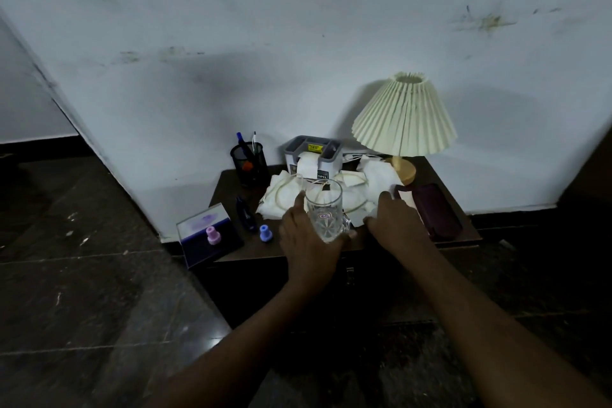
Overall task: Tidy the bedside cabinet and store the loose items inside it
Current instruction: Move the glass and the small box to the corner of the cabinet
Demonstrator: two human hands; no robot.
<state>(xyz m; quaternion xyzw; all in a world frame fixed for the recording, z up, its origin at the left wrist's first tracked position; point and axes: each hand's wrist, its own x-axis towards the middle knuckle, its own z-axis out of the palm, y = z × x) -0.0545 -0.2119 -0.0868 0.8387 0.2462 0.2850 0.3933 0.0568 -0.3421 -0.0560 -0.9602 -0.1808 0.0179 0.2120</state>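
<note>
A dark wooden bedside cabinet (463, 235) stands against the wall, its top crowded. My left hand (303, 238) grips a clear glass mug (324, 212) near the front edge, thumb and fingers wrapped round it. Just right of the mug, my right hand (394, 222) lies on crumpled white tissues (381, 175); its fingertips are hidden among them. More tissues and a cream cord (281, 195) lie behind the mug. A dark purple case (437, 212) sits at the right. A blue stopper (265, 232), a dark blue clip (244, 212) and a pink stopper (213, 235) on a clear box (205, 242) lie at the left.
At the back stand a black mesh pen holder (250, 162) with pens, a grey organiser box (313, 156) and a pleated cream lamp (404, 116) on a wooden base. The cabinet front (349, 275) below shows a small latch. Dark tiled floor (99, 308) lies to the left.
</note>
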